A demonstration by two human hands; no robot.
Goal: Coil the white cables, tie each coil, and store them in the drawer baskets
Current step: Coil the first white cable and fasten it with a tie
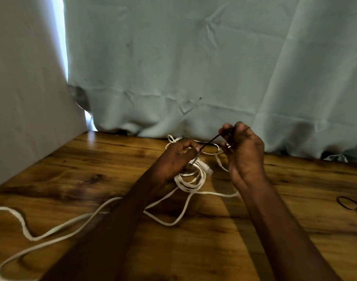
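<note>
White coil [190,178] at table [92,169] centre, black band [209,143] stretched above it.
Left hand [176,157] grips coil and band; right hand [242,148], at 2 o'clock, pinches the band's other end. Overstretching could snap it or spring the loops loose.

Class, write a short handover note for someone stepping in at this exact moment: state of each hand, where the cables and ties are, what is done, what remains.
Left hand grips the coil of white cable and one end of a dark tie.
Right hand pinches the tie's other end, stretched taut above the wooden table.
Done: one coil wound.
Left: finish this tie. A long loose cable trails to the left, uncoiled. Spare dark ties lie at the right edge. No drawer baskets in view.
</note>
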